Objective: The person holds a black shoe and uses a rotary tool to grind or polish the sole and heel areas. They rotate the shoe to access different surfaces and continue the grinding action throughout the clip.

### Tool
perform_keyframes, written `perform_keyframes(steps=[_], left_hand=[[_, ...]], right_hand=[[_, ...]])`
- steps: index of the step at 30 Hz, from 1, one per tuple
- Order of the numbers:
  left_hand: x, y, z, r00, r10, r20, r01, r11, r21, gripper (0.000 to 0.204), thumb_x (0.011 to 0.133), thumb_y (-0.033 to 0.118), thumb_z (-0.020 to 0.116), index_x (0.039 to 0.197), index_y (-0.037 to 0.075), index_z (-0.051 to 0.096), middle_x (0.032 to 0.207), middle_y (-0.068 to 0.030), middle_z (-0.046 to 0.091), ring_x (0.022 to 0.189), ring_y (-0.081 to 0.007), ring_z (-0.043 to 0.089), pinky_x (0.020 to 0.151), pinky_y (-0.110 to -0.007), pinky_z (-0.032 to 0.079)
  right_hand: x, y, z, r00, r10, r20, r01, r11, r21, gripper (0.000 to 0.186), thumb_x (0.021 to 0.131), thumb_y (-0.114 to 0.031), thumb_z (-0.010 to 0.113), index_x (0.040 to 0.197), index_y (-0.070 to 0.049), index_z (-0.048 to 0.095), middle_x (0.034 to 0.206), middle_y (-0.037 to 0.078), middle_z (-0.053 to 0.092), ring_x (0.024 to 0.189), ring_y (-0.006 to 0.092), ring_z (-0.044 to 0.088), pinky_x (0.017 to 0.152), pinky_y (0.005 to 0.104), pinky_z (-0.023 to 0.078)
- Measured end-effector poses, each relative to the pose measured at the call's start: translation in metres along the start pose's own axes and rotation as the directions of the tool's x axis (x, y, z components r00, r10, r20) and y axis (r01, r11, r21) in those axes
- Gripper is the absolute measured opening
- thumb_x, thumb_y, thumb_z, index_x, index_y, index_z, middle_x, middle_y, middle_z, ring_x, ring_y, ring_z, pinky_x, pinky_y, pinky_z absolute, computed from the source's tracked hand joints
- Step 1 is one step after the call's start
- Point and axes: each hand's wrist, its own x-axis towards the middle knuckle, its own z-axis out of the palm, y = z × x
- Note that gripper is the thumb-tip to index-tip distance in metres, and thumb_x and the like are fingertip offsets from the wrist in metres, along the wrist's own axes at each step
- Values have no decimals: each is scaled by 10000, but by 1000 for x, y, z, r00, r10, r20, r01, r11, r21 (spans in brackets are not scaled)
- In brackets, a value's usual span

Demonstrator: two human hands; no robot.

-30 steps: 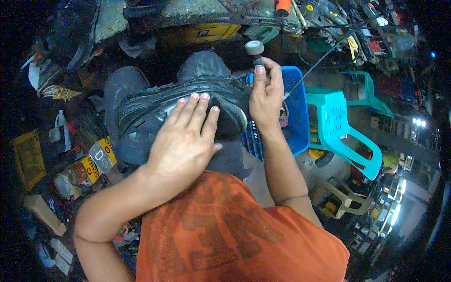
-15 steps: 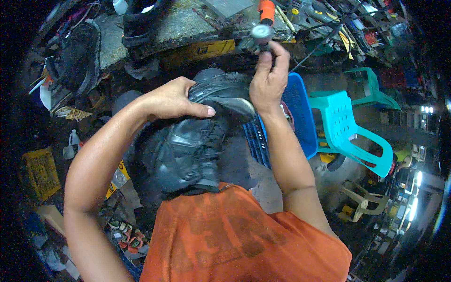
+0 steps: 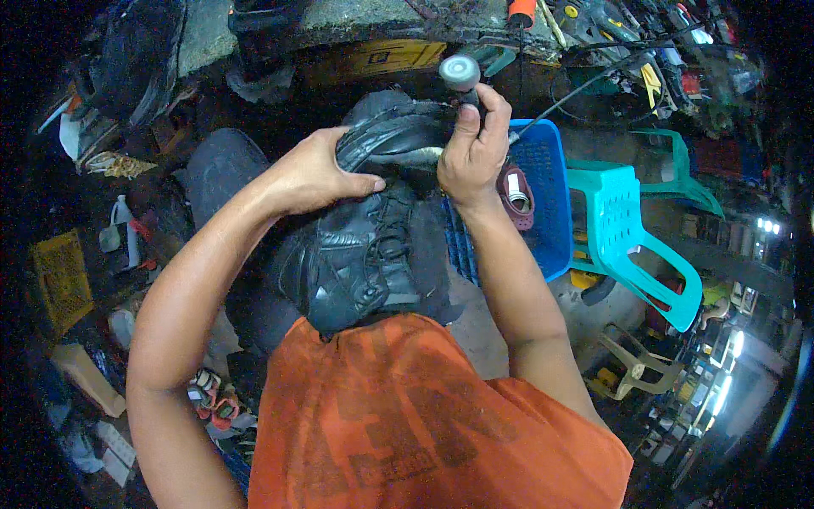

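Observation:
A black lace-up boot [image 3: 356, 259] lies across my lap, its toe toward my orange shirt. My left hand [image 3: 309, 176] is closed on the boot's far part, thumb lying across the black leather and fingers hidden behind it. A pale strip shows along the edge there, between my two hands. In my right hand [image 3: 476, 161] is a rotary grinding tool with a round grey head [image 3: 459, 73], pinched between thumb and fingers and pointing away from me. The head stands above the boot's far right end, apart from it. A dark cord runs from beside this hand toward the upper right.
Beyond my knees stands a cluttered workbench [image 3: 343, 27] with an orange cylinder [image 3: 521, 12] on it. To the right are a blue basket [image 3: 555, 212] with a maroon shoe [image 3: 515, 199] inside, and a turquoise plastic chair [image 3: 610, 212]. A yellow crate [image 3: 61, 284] sits at left.
My right hand has drawn the tool a little left and nearer, toward the boot. The boot now shows more sharply and slightly turned, with my left hand still gripping it.

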Motion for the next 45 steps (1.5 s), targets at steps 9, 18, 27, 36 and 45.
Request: perform_keyframes(steps=[9,18,27,36,45], left_hand=[[14,9,-27,991,132,-6,-130,982,140,900,800,328,925,1476,-70,485,1341,-213,688,1243,-266,653,1095,-384,494],[60,49,-66,801,-6,599,-327,833,446,819,802,338,916,1418,-38,527,1354,-193,689,1274,-310,654,1107,-430,503],[-133,67,64,751,656,-74,-577,707,409,437,821,265,900,1107,15,684,945,-123,672,826,-303,682,800,-390,586],[-38,-25,49,825,-235,-513,-161,773,-613,959,834,253,929,1555,9,346,1455,-146,572,1324,-274,577,1150,-414,450],[-10,-22,30,910,-390,-140,41,421,-906,537,878,275,901,1284,-2,686,1185,-131,767,1020,-245,755,948,-414,602]], right_hand=[[32,1,17,997,-14,80,17,999,-40,269,1106,-224,553,1282,-25,596,1139,231,677,1022,470,683,867,500,556],[40,0,6,939,304,161,-291,952,-99,301,1123,-278,550,1277,-22,588,1011,168,688,859,307,636,755,419,513],[1,19,-10,889,363,280,-336,931,-141,299,1140,-276,517,1296,-27,576,949,115,690,722,176,619,682,362,516],[-67,-60,-2,883,433,180,-450,890,68,382,1130,-276,511,1335,46,526,1239,284,640,1152,471,638,997,501,503],[-43,-11,-48,892,439,111,-441,898,-10,321,1155,-282,493,1354,-29,496,997,49,633,687,67,511,612,237,435]])
